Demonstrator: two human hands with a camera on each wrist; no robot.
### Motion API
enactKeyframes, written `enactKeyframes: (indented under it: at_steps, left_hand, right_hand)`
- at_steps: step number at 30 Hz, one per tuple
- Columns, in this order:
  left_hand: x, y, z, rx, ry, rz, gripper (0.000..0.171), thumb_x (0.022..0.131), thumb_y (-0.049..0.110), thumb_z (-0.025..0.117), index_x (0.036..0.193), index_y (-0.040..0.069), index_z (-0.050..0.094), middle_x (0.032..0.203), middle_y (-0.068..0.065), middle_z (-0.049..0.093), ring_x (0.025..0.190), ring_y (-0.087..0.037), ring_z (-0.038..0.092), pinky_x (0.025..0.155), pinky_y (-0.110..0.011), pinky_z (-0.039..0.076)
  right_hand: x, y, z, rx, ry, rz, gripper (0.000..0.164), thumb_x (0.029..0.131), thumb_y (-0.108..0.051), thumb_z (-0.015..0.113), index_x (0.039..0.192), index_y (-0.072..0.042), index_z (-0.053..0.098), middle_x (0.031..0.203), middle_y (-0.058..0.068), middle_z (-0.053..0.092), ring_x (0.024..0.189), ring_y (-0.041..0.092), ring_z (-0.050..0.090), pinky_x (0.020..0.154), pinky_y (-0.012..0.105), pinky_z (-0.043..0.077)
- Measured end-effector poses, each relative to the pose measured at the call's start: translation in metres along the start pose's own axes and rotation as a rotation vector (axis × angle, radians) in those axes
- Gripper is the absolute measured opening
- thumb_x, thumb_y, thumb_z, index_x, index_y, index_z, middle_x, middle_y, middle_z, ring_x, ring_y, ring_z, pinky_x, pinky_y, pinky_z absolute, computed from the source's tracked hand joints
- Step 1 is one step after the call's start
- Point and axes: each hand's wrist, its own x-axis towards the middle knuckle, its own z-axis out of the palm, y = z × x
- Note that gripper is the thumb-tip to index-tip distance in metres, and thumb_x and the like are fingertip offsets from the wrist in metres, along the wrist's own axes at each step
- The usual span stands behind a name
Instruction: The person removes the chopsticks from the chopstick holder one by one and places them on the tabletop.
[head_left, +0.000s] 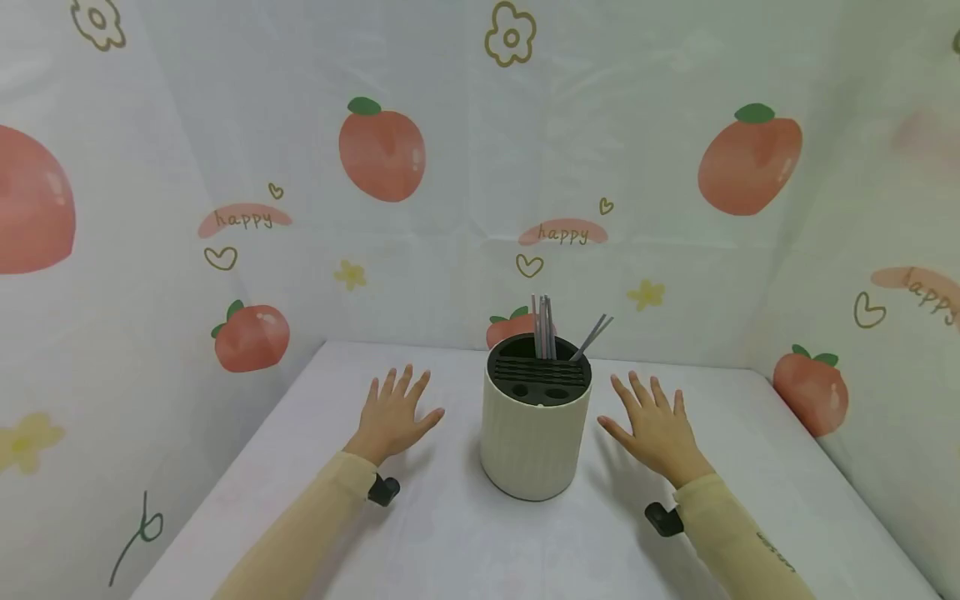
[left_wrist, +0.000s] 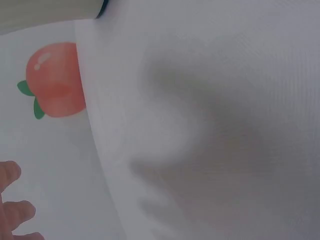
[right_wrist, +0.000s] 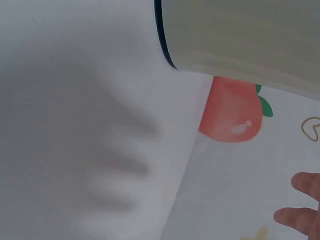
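Note:
A cream ribbed round holder (head_left: pixel 531 446) with a black slotted top (head_left: pixel 540 392) stands upright between the two hands. Several thin grey sticks (head_left: pixel 545 329) rise from its rear opening, and a couple of them lean right. Left of the holder, the left hand (head_left: pixel 392 417) is spread palm down, apart from it and holding nothing. On the other side, the right hand (head_left: pixel 658 429) is spread likewise, nearer the holder but not touching it. Only fingertips (left_wrist: pixel 17 212) show in the left wrist view. Part of the holder's side (right_wrist: pixel 240 40) fills the upper right wrist view.
The holder stands on a white-covered table (head_left: pixel 465 550). A white cloth backdrop (head_left: pixel 465 167) printed with peaches, hearts and flowers hangs behind and along both sides. Each wrist carries a small black camera, such as the one on the left wrist (head_left: pixel 383 490).

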Motion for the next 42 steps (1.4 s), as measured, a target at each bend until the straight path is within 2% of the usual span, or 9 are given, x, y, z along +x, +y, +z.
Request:
enactKeyframes:
  at_steps: [5, 10, 14, 20, 28, 32, 35, 39, 42]
  left_hand:
    - [-0.004, 0.001, 0.001, -0.015, 0.01, 0.019, 0.064, 0.096, 0.05, 0.05, 0.144, 0.009, 0.045, 0.149, -0.02, 0.041, 0.137, -0.04, 0.038, 0.114, -0.055, 0.029]
    - [-0.007, 0.004, 0.003, -0.108, -0.015, -0.019, 0.036, 0.093, 0.032, 0.06, 0.119, 0.008, 0.066, 0.121, -0.013, 0.066, 0.101, -0.028, 0.065, 0.08, -0.043, 0.057]
    - [-0.008, 0.003, 0.008, -0.178, -0.071, -0.067, 0.027, 0.093, 0.029, 0.06, 0.11, 0.011, 0.07, 0.107, -0.008, 0.071, 0.088, -0.021, 0.067, 0.068, -0.039, 0.057]
    - [-0.009, 0.002, 0.015, -0.203, -0.058, -0.059, 0.023, 0.092, 0.028, 0.06, 0.104, 0.012, 0.071, 0.094, -0.004, 0.07, 0.08, -0.017, 0.065, 0.064, -0.037, 0.055]
    - [0.004, 0.013, -0.015, -0.39, -0.022, -0.043, 0.023, 0.095, 0.027, 0.058, 0.108, 0.012, 0.07, 0.1, -0.004, 0.071, 0.084, -0.018, 0.065, 0.07, -0.037, 0.054]
    - [0.016, 0.026, -0.045, -0.577, 0.039, -0.01, 0.026, 0.097, 0.029, 0.057, 0.114, 0.013, 0.068, 0.108, -0.005, 0.069, 0.097, -0.024, 0.065, 0.079, -0.04, 0.055]
    - [0.024, 0.037, -0.067, -0.759, 0.06, 0.035, 0.027, 0.098, 0.029, 0.057, 0.118, 0.013, 0.065, 0.113, -0.007, 0.067, 0.1, -0.025, 0.065, 0.083, -0.04, 0.056]
    - [0.033, 0.05, -0.088, -1.031, 0.031, 0.109, 0.03, 0.099, 0.024, 0.056, 0.123, 0.007, 0.062, 0.121, -0.012, 0.062, 0.107, -0.027, 0.062, 0.093, -0.039, 0.055]
    - [0.038, 0.059, -0.094, -1.185, -0.007, 0.14, 0.033, 0.099, 0.022, 0.056, 0.125, 0.003, 0.06, 0.125, -0.016, 0.058, 0.114, -0.029, 0.059, 0.098, -0.041, 0.051]
  right_hand:
    - [-0.002, 0.001, 0.001, -0.008, 0.058, -0.06, 0.057, 0.093, -0.042, 0.06, 0.137, -0.007, 0.052, 0.14, 0.024, 0.049, 0.127, 0.048, 0.045, 0.104, 0.069, 0.032]
    - [-0.005, 0.001, 0.002, 0.055, 0.086, -0.076, 0.033, 0.09, -0.025, 0.067, 0.118, -0.008, 0.066, 0.114, 0.015, 0.068, 0.098, 0.036, 0.066, 0.079, 0.051, 0.055]
    - [-0.006, 0.002, 0.003, 0.135, 0.016, -0.026, 0.022, 0.092, -0.023, 0.062, 0.11, -0.012, 0.068, 0.099, 0.005, 0.072, 0.088, 0.027, 0.067, 0.064, 0.042, 0.055]
    - [-0.007, 0.005, 0.007, 0.169, -0.023, -0.001, 0.019, 0.092, -0.022, 0.06, 0.106, -0.012, 0.069, 0.089, -0.001, 0.071, 0.081, 0.022, 0.066, 0.059, 0.038, 0.052]
    - [0.001, 0.003, -0.015, 0.283, 0.009, 0.013, 0.022, 0.096, -0.023, 0.057, 0.112, -0.012, 0.068, 0.098, 0.005, 0.071, 0.089, 0.025, 0.067, 0.07, 0.045, 0.056]
    - [0.013, -0.002, -0.036, 0.449, 0.088, 0.0, 0.026, 0.098, -0.025, 0.057, 0.118, -0.01, 0.064, 0.108, 0.012, 0.069, 0.097, 0.032, 0.067, 0.081, 0.051, 0.055]
    - [0.025, -0.006, -0.052, 0.627, 0.177, -0.045, 0.029, 0.099, -0.022, 0.057, 0.122, -0.007, 0.061, 0.115, 0.014, 0.068, 0.102, 0.026, 0.067, 0.087, 0.039, 0.056]
    - [0.042, -0.01, -0.068, 0.998, 0.21, -0.155, 0.033, 0.099, -0.012, 0.054, 0.129, 0.003, 0.054, 0.123, 0.009, 0.063, 0.109, 0.011, 0.064, 0.089, 0.019, 0.053]
    - [0.051, -0.011, -0.075, 1.273, 0.173, -0.221, 0.033, 0.099, -0.004, 0.052, 0.131, 0.003, 0.052, 0.124, 0.0, 0.061, 0.11, 0.006, 0.062, 0.092, 0.019, 0.052]
